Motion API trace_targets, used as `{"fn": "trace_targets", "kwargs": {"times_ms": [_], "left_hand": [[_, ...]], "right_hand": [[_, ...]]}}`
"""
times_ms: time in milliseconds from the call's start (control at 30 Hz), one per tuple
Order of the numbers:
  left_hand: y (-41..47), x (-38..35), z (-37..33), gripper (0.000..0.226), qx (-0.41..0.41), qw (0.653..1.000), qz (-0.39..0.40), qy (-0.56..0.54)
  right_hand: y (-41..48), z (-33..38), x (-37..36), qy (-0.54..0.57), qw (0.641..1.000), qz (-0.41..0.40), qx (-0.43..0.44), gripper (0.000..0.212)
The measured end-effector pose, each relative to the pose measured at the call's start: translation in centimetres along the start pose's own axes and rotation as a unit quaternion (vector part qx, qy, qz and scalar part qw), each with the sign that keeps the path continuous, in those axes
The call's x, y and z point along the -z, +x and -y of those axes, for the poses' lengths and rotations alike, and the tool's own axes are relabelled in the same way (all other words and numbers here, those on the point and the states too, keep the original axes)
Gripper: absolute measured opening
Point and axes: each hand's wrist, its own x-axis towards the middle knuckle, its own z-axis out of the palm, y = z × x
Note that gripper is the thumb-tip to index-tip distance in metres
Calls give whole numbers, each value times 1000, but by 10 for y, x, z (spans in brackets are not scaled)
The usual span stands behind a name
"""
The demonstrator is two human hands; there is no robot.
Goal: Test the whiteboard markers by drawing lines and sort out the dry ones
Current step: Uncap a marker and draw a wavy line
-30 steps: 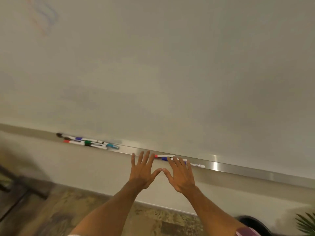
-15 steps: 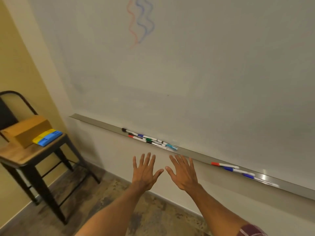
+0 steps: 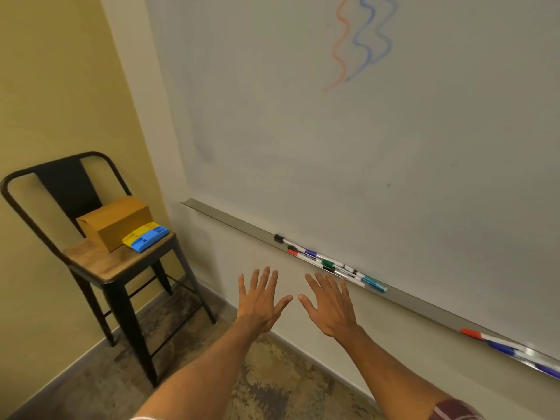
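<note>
Far off to the left of my left hand stood a black metal chair with a wooden seat point(image 3: 100, 265). On that seat sat a brown cardboard box point(image 3: 115, 222), with a flat yellow-and-blue plastic block point(image 3: 145, 237) against its front.

My left hand point(image 3: 260, 298) hung in the air, back toward me, fingers straight and fanned wide, holding nothing. Just beside it my right hand point(image 3: 330, 304) was spread the same way and empty. The two thumb tips pointed at each other with a small gap between them. Both hands were in front of the pale wall, below the long grey metal tray point(image 3: 230, 221) that ran along the bottom edge of the white whiteboard point(image 3: 303, 147).

Just above and to the right of my right hand's fingertips, a cluster of white-barrelled markers point(image 3: 327, 263) lay lengthwise in that tray, overlapping. I could make out black, red, purple, green and teal caps.

High above my right hand, three wavy lines point(image 3: 362, 40), one red and two blue, ran down the board.

Well to the right of my right hand, further along the tray, lay a red-capped marker point(image 3: 472, 333) and a blue-capped marker point(image 3: 500, 348) beside it, apart from the cluster. A bit of maroon sleeve point(image 3: 454, 409) showed on my right arm.
</note>
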Motion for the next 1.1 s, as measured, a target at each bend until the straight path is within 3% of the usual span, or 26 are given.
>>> {"fn": "trace_targets", "kwargs": {"times_ms": [333,800,867,967,1100], "left_hand": [[82,-4,58,86,19,1000,12,1],[206,-12,96,79,-19,999,41,0],[218,-14,100,78,-26,999,47,-3],[237,-21,107,78,-39,998,56,-7],[255,-36,115,79,-65,994,83,-6]], "right_hand": [[93,30,-25,18,1000,-13,20,112],[215,37,-49,31,999,-6,9,114],[225,38,-52,35,999,3,7,102],[238,40,-61,23,1000,9,2,61],[251,41,-77,6,999,28,-18,55]]}}
